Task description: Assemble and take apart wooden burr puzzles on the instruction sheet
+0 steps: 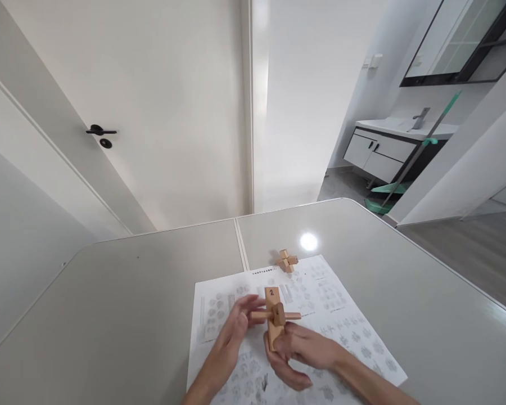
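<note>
In the head view, my right hand (297, 351) grips the lower end of a wooden interlocking puzzle (274, 318), thumb and fingers closed round it. Its upright flat piece bears the number 2 near the top. A thin bar crosses it sideways, and a short block juts out towards me from the middle. My left hand (234, 332) is at the left end of the crossbar, fingers stretched and apart. Whether its fingertips touch the bar I cannot tell. Under both hands lies a large printed sheet (219, 289) with small grey diagrams.
A second wooden interlocking puzzle (287, 261) stands at the sheet's far edge. The grey table (143, 304) has a seam across its top. Beyond it are a white door (172, 112) with a black handle, a sink cabinet (379, 149), and a green broom and dustpan (379, 205).
</note>
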`<state>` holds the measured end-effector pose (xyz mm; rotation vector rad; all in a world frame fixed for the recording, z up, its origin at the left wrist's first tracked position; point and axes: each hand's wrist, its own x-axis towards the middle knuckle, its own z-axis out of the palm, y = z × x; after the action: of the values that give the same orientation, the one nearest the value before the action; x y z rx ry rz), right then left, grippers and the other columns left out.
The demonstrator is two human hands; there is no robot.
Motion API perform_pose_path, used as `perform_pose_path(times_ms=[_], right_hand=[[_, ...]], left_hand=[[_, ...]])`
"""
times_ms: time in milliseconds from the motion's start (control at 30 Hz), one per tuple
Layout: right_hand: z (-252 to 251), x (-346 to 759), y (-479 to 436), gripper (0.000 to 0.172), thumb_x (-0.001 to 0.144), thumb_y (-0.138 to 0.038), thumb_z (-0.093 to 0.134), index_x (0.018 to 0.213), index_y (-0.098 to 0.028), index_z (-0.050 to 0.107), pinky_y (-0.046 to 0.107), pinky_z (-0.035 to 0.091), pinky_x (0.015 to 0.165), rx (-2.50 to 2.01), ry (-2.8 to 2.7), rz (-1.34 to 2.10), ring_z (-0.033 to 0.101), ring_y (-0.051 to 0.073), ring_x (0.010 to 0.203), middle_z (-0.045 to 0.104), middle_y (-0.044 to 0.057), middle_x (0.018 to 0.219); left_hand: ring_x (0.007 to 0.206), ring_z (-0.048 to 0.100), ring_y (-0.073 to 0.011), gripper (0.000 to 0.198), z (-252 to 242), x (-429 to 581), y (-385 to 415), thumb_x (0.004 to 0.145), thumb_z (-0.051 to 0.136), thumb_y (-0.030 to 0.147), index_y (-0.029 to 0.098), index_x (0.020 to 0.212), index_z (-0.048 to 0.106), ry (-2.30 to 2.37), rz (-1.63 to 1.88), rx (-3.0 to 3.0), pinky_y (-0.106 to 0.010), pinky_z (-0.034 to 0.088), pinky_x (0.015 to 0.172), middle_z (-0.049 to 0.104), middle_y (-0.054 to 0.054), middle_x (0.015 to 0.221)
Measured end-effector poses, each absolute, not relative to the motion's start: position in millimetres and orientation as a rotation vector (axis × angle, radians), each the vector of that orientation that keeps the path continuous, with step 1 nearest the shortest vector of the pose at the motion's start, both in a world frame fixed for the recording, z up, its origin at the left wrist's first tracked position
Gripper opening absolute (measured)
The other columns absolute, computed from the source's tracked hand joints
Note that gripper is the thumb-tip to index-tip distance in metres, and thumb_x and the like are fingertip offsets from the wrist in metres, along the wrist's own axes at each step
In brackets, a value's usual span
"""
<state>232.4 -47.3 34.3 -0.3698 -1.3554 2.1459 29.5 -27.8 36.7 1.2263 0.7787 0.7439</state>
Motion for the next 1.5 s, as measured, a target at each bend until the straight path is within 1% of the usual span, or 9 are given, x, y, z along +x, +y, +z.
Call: perform_pose_path(times_ms=[167,367,533,700,967,1133,1233,1367,1500], right_hand=[[30.9,227.7,-47.0,0.036,0.087,-0.022,0.04,0.051,-0.02,0.047,0.025,0.035,0.05,-0.361,-1.495,2.235,0.034,0.009,0.041,0.04,-0.005,0.042],[18.8,231.3,-45.7,0.038,0.099,-0.033,0.043,0.068,-0.018,0.058,0.024,0.038,0.048,-0.478,-1.415,2.22,0.039,0.01,0.038,0.05,-0.006,0.044],[10.0,229.7,-44.8,0.046,0.104,-0.048,0.045,0.077,-0.015,0.061,0.022,0.038,0.043,-0.531,-1.301,2.12,0.043,0.009,0.034,0.054,-0.005,0.044],[5.7,226.2,-44.4,0.043,0.105,-0.049,0.05,0.083,-0.014,0.063,0.021,0.036,0.041,-0.593,-1.273,2.056,0.04,0.008,0.033,0.053,-0.006,0.044],[4.6,227.2,-44.9,0.037,0.103,-0.049,0.056,0.089,-0.015,0.061,0.019,0.035,0.04,-0.655,-1.202,1.991,0.045,0.008,0.036,0.054,-0.007,0.049],[6.9,232.0,-42.1,0.04,0.1,-0.048,0.061,0.079,-0.014,0.062,0.02,0.036,0.038,-0.572,-1.042,2.103,0.04,0.008,0.034,0.05,-0.007,0.046],[3.0,234.8,-39.0,0.042,0.1,-0.048,0.06,0.076,-0.014,0.061,0.02,0.034,0.036,-0.492,-0.968,2.169,0.039,0.008,0.032,0.047,-0.008,0.042],[-4.3,236.4,-36.0,0.044,0.101,-0.047,0.056,0.073,-0.014,0.061,0.021,0.032,0.034,-0.419,-0.954,2.23,0.038,0.008,0.029,0.044,-0.008,0.04],[-5.3,237.4,-36.4,0.045,0.102,-0.043,0.052,0.067,-0.015,0.058,0.02,0.03,0.033,-0.346,-0.949,2.286,0.038,0.009,0.029,0.043,-0.007,0.039]], left_hand=[[0.141,0.047,-0.0393,0.079,36.1,36.3,-37.4,0.09,0.046,0.078,0.023,0.147,0.052,0.513,0.601,1.01,-0.057,0.031,0.119,0.063,-0.017,0.142],[0.129,0.059,-0.0391,0.071,41.4,42.7,-37.2,0.092,0.05,0.074,0.021,0.136,0.063,0.625,0.695,0.98,-0.056,0.04,0.113,0.07,-0.016,0.131],[0.128,0.061,-0.0371,0.063,40.5,41.8,-36.8,0.094,0.056,0.065,0.02,0.137,0.063,0.803,0.782,1.032,-0.051,0.044,0.112,0.07,-0.014,0.132],[0.128,0.062,-0.0344,0.06,39.4,39.5,-38.6,0.095,0.056,0.061,0.021,0.139,0.061,0.914,0.817,1.163,-0.046,0.046,0.111,0.071,-0.013,0.131],[0.119,0.066,-0.0357,0.067,31.8,37.8,-36.9,0.092,0.062,0.059,0.021,0.146,0.053,0.947,0.852,1.296,-0.043,0.056,0.095,0.068,-0.017,0.134],[0.137,0.054,-0.0376,0.068,35.1,32.0,-32.6,0.089,0.064,0.065,0.024,0.142,0.056,0.824,0.835,1.26,-0.05,0.04,0.116,0.062,-0.016,0.144],[0.14,0.051,-0.0398,0.08,31.2,27.5,-28.4,0.083,0.069,0.07,0.026,0.147,0.051,0.727,0.807,1.229,-0.05,0.039,0.116,0.057,-0.018,0.15],[0.139,0.051,-0.0398,0.089,24.7,24.2,-25.2,0.079,0.077,0.063,0.027,0.153,0.043,0.716,0.734,1.21,-0.05,0.039,0.116,0.059,-0.019,0.147],[0.141,0.05,-0.0405,0.094,24.7,25.0,-25.3,0.075,0.08,0.065,0.025,0.153,0.045,0.671,0.696,1.214,-0.054,0.034,0.12,0.06,-0.02,0.146]])
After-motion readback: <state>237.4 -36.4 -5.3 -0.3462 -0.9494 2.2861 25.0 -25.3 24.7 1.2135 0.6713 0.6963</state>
